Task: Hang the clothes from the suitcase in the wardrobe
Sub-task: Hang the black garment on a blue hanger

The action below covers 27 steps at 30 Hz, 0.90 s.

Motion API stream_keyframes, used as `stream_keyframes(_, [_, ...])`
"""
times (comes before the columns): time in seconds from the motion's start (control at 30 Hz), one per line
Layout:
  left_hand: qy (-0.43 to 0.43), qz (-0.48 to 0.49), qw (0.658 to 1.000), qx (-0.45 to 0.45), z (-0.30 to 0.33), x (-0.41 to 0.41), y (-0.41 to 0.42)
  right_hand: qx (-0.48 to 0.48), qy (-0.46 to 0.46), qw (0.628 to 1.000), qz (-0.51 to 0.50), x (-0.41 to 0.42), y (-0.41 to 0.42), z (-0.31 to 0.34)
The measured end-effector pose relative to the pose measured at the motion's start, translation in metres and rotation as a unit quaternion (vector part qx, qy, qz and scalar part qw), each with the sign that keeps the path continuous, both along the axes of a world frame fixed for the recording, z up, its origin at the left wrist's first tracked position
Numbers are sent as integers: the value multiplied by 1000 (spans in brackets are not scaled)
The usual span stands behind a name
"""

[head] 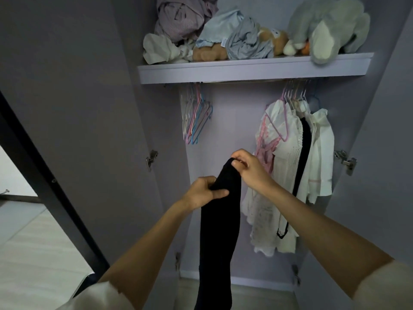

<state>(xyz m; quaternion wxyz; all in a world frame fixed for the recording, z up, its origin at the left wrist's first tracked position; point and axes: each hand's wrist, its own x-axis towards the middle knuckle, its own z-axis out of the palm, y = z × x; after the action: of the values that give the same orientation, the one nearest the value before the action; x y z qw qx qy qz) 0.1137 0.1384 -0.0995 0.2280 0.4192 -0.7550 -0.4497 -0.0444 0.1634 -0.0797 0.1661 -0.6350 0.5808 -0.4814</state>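
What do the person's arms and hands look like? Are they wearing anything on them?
Both forearms are bare. A light, cream-white short sleeve shows at the bottom edge on each arm, the left sleeve and the right sleeve. The left hand and right hand wear no gloves, and I can see no rings, watch or bracelet. The nails look short and unpainted.

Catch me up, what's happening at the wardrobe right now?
A person stands at the open wardrobe holding a long black garment in both hands. The right hand pinches its top edge; the left hand grips it just below. It is not on a hanger yet. Empty hangers hang at the left of the rail, and white and pink clothes already hang at the right.
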Motion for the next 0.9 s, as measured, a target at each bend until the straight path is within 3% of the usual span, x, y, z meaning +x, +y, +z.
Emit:
stream_keyframes(0.2, [-232, -136, 959, 84, -26, 31, -6, -34, -141, 983, -115, -26, -5, -7])
stream_keyframes(0.33, [-429, -127, 894, 28, -35, 45, -10, -57, -142, 975, -159, -45, -6, -7])
stream_keyframes(0.4, [-479, -93, 873, -16, -35, 47, -15, -51, -115, 978, -165, -51, -4, -10])
stream_keyframes(0.47, [-472, -50, 879, -44, -32, 47, -23, -32, -60, 985, -160, -56, -2, -18])
stream_keyframes(0.57, [-362, 20, 932, 8, -22, 48, -37, 2, 65, 992, -108, -62, -1, -34])
stream_keyframes(0.63, [-303, 88, 949, 14, -14, 50, -44, 72, 179, 981, -33, -68, 1, -39])
stream_keyframes(0.77, [-315, 178, 926, -111, -6, 53, -55, 249, 408, 876, 60, -73, 8, -33])
stream_keyframes(0.9, [-307, 168, 926, -141, -3, 50, -62, 257, 490, 833, 34, -68, 8, -31])
